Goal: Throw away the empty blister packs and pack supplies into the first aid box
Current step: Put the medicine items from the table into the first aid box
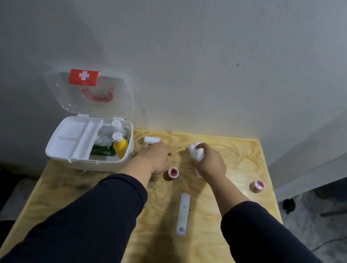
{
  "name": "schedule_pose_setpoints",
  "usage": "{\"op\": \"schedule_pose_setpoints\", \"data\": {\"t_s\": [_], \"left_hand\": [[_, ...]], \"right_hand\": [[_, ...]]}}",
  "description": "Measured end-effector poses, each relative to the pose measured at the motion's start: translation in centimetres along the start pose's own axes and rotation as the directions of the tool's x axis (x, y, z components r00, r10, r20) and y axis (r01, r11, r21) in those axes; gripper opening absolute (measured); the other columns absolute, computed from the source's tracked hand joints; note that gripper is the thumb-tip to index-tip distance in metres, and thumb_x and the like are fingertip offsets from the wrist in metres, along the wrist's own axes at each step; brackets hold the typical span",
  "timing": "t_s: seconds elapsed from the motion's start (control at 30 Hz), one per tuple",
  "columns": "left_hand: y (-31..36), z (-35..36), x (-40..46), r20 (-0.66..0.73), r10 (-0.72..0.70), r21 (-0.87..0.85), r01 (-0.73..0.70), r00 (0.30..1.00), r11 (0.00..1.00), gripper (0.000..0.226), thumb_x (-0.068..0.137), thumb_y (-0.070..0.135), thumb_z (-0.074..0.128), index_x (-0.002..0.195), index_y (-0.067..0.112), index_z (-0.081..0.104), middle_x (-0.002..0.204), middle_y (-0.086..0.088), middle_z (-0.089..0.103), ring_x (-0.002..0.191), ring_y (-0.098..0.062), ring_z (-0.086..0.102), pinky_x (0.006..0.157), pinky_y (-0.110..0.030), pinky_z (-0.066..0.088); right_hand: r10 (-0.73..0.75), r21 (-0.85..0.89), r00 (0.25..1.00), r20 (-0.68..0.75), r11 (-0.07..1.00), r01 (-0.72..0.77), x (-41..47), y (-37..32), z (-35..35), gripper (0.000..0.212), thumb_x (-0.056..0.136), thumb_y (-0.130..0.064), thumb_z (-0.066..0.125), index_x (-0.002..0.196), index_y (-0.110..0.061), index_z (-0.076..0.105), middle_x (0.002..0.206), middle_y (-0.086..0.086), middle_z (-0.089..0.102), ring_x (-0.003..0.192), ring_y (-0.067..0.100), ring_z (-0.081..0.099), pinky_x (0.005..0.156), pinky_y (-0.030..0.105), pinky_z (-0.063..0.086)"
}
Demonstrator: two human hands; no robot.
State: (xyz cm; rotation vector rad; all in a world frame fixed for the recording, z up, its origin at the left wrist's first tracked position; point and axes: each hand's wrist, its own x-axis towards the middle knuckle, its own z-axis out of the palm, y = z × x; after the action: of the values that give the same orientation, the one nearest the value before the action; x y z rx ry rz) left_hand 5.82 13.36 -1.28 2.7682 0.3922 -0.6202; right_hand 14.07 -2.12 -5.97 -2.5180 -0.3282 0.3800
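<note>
The white first aid box [59,151] stands open at the table's back left, its clear lid [91,92] with a red cross label up against the wall. Inside sit a yellow bottle [120,147], a white-capped bottle [116,125] and a green pack [102,150]. My left hand [155,155] lies palm down just right of the box, fingertips touching a white gauze roll [152,140]. My right hand [210,163] grips a white wad of cotton or gauze [196,153]. A long white tube [184,211] lies between my forearms.
Two small red-and-white tape rolls stand on the plywood table [231,244]: one [173,173] by my left wrist, one [258,185] near the right edge. The wall rises right behind the table. Floor and a cable show to the right.
</note>
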Motion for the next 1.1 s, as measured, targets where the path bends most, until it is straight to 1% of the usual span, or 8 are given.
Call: {"op": "schedule_pose_setpoints", "data": {"t_s": [0.07,0.13,0.27,0.4,0.6,0.83,1.0,1.1], "left_hand": [[-0.2,-0.4,-0.7,-0.011,0.013,-0.004,-0.013,1.000,1.000,0.044,0.098,0.028,0.044,0.141,0.025,0.049,0.153,-0.003,0.038,0.136,-0.026,0.042,0.113,-0.039,0.033],[-0.5,-1.2,-1.6,-0.033,0.039,0.016,-0.039,0.999,0.999,0.043,0.098,0.028,0.044,0.141,0.025,0.049,0.153,-0.004,0.038,0.138,-0.026,0.039,0.115,-0.039,0.030],[-1.4,-3.5,-4.1,-0.122,0.110,0.029,-0.107,0.987,0.994,0.042,0.099,0.026,0.042,0.139,0.023,0.051,0.150,-0.003,0.042,0.138,-0.024,0.040,0.115,-0.040,0.029],[-4.3,-5.4,-7.1,-0.241,0.124,0.009,-0.126,0.963,0.992,0.040,0.097,0.025,0.046,0.136,0.022,0.054,0.144,-0.001,0.047,0.131,-0.024,0.046,0.110,-0.037,0.034],[-10.3,-6.0,-11.1,-0.298,0.099,-0.025,-0.112,0.949,0.993,0.044,0.095,0.022,0.045,0.139,0.021,0.049,0.149,0.001,0.042,0.136,-0.023,0.041,0.112,-0.040,0.034],[-17.5,-4.1,-12.9,-0.174,-0.004,-0.039,-0.003,0.985,0.999,0.054,0.096,0.027,0.051,0.148,0.019,0.038,0.155,-0.003,0.033,0.139,-0.028,0.038,0.114,-0.042,0.032],[-20.7,-1.7,-13.1,-0.104,-0.048,-0.053,0.043,0.993,0.998,0.065,0.096,0.024,0.052,0.154,0.018,0.023,0.160,-0.005,0.024,0.148,-0.025,0.024,0.122,-0.042,0.016],[-21.3,-0.8,-13.4,-0.116,-0.045,-0.048,0.040,0.992,0.998,0.067,0.097,0.022,0.051,0.155,0.020,0.018,0.161,-0.005,0.020,0.149,-0.026,0.018,0.122,-0.039,0.009]], "right_hand": [[0.031,0.245,0.999,-0.017,0.969,-0.026,-0.7,-0.8,-0.7,0.047,0.082,-0.030,0.066,0.126,-0.027,0.052,0.111,0.005,0.065,0.094,0.026,0.064,0.068,0.030,0.050],[0.048,0.400,0.998,-0.034,0.916,-0.030,-1.4,-2.0,-1.6,0.059,0.078,-0.025,0.072,0.132,-0.028,0.048,0.115,0.005,0.060,0.096,0.024,0.062,0.070,0.032,0.053],[0.045,0.546,0.993,-0.108,0.837,0.022,-3.3,-5.3,-2.9,0.061,0.079,-0.019,0.074,0.134,-0.029,0.050,0.114,0.006,0.057,0.100,0.025,0.062,0.078,0.045,0.059],[0.028,0.634,0.987,-0.158,0.769,0.079,-5.8,-9.6,-2.9,0.058,0.078,-0.015,0.073,0.131,-0.028,0.052,0.111,0.004,0.057,0.100,0.025,0.064,0.080,0.047,0.059],[-0.014,0.659,0.985,-0.171,0.741,0.125,-9.3,-15.9,0.3,0.063,0.077,-0.016,0.072,0.135,-0.025,0.049,0.119,0.005,0.060,0.104,0.025,0.065,0.082,0.047,0.059],[-0.079,0.635,0.990,-0.118,0.761,0.137,-11.1,-21.2,5.5,0.071,0.082,-0.010,0.072,0.144,-0.018,0.038,0.128,0.006,0.055,0.109,0.023,0.061,0.084,0.040,0.059],[-0.142,0.534,0.982,-0.122,0.825,0.185,-11.0,-23.1,8.8,0.072,0.083,-0.015,0.068,0.144,-0.026,0.032,0.121,-0.002,0.051,0.108,0.020,0.058,0.087,0.044,0.057],[-0.181,0.390,0.971,-0.159,0.891,0.230,-10.7,-23.6,10.4,0.063,0.085,-0.029,0.063,0.140,-0.033,0.033,0.131,-0.002,0.052,0.111,0.019,0.058,0.089,0.044,0.055]]}}
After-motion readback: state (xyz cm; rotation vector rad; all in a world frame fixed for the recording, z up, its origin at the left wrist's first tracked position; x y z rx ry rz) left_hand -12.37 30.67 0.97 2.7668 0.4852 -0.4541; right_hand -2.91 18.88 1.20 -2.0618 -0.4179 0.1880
